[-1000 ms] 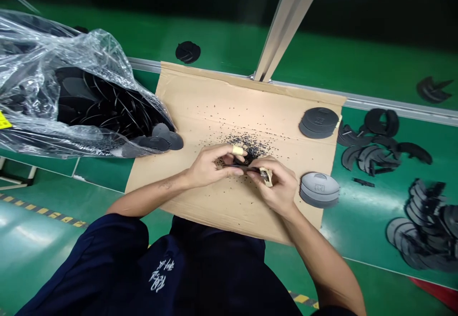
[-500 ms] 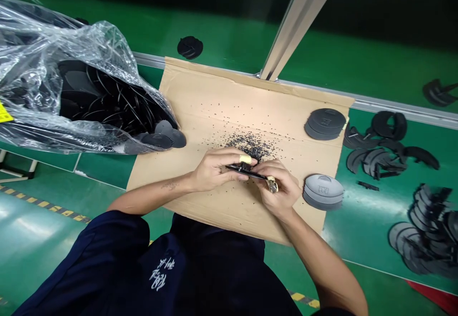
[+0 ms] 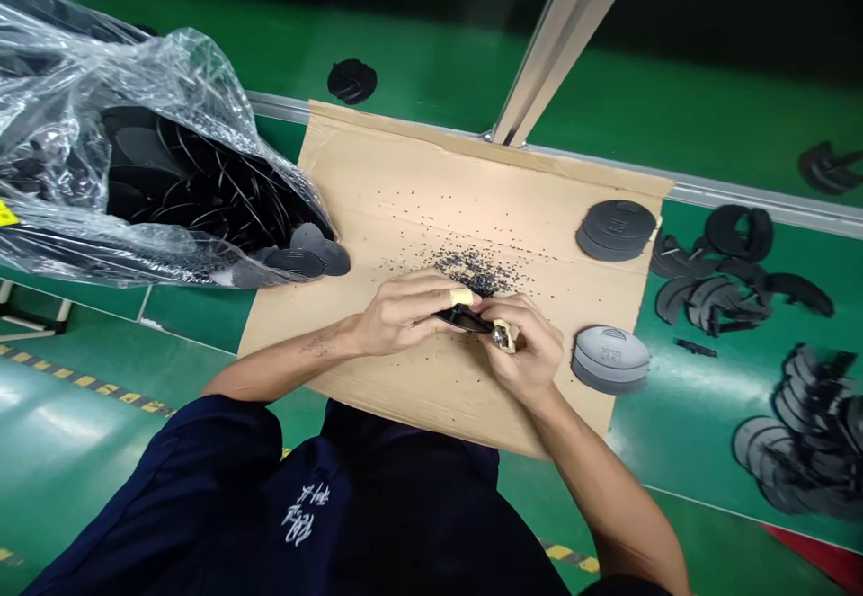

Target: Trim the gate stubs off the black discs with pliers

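My left hand (image 3: 404,311) is closed around a thin black plastic disc (image 3: 462,317), held edge-on over a brown cardboard sheet (image 3: 378,173). A yellow cot covers one fingertip. My right hand (image 3: 529,353) is closed on a small tool with a taped handle (image 3: 504,336), its tip against the disc's edge. A scatter of black plastic shavings (image 3: 472,268) lies on the cardboard just beyond my hands.
A clear plastic bag of black discs (image 3: 135,173) lies at the left. Two stacks of grey discs (image 3: 615,229) (image 3: 610,358) sit on the cardboard's right side. Black trimmed scraps (image 3: 728,286) and more black parts (image 3: 802,434) cover the green table at the right. A metal post (image 3: 559,39) rises behind.
The disc has tilted and drawn deeper into my left hand, and my right hand has moved closer against it. Hands stay over the same spot of the cardboard.
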The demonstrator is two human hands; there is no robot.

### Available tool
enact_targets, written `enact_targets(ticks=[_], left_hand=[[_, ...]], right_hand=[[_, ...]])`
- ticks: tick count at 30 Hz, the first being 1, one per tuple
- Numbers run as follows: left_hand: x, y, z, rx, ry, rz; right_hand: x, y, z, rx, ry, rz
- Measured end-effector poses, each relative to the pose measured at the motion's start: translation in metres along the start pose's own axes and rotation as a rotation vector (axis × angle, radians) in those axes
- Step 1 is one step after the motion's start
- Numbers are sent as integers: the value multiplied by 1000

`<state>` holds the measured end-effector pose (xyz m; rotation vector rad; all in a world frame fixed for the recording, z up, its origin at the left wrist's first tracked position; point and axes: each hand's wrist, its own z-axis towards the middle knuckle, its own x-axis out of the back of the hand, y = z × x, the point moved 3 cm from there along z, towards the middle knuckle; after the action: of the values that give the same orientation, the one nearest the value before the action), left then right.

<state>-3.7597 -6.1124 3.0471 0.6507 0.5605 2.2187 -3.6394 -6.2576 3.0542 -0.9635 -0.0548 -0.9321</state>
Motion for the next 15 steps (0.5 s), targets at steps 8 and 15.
enact_targets(ticks=[8, 15], left_hand=[[2, 2, 2, -23, -22, 51], [3, 3, 1, -23, 12, 69]], right_hand=[[0, -1, -1, -13, -21, 8], [0, -3, 0, -49, -45, 61]])
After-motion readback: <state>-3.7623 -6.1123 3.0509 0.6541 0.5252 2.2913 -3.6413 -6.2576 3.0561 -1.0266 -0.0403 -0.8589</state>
